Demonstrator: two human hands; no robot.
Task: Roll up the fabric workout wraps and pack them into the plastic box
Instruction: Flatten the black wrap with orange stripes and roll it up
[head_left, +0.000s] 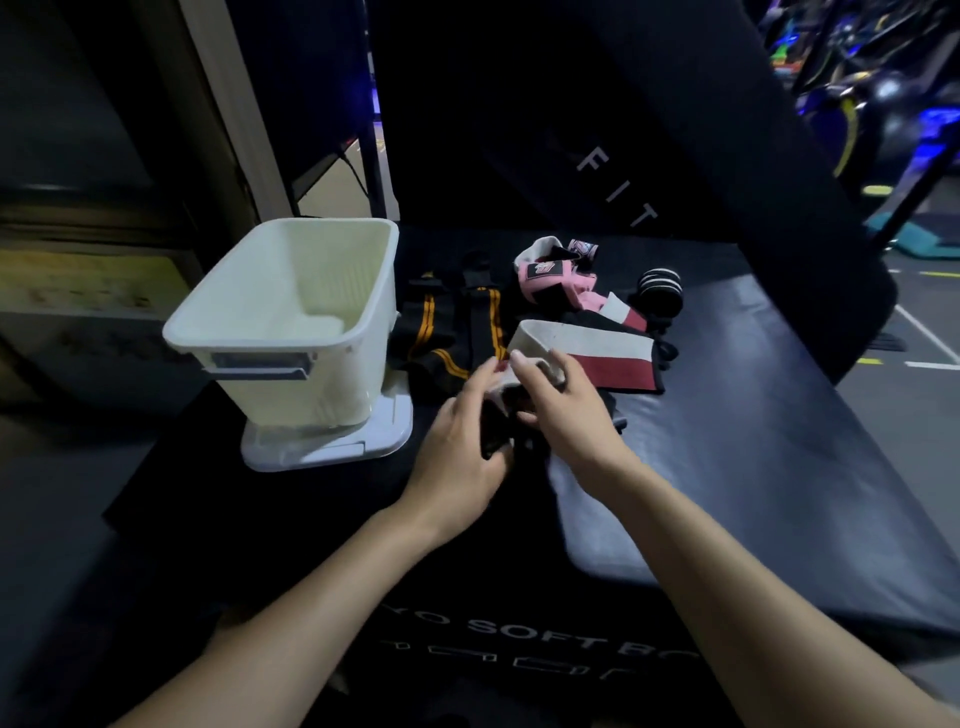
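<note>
Wrap in hand: the red, white and black wrap (587, 353) lies on the dark padded box top that serves as desk (753, 441), its near end gathered between both hands. Long axis runs from that near end, at centre frame, away to the right and slightly back; the free end points right, toward the already rolled black-and-white wrap (660, 291).

Left hand (457, 447): fingers curled round the dark near end of the wrap, gripping it from the left. Right hand (566, 410): fingers bent over the white part of the same end, thumb side pinching it from the right. The two hands sit just apart, with the wrap end between them. Blur hides the exact fingertip contact.

Plastic box (280, 332) stands to the left of the hands, on its lid (332, 447), open side up; nothing rolled visible inside. Left hand is the nearer one to it.

Judgement: rolling has only begun. Roll should travel along the long axis, rightward and away, so the loose length feeds toward the fingers.

Unrolled: black wrap with orange stripes (452, 332) beside the box, pink wrap (556, 280) behind.
</note>
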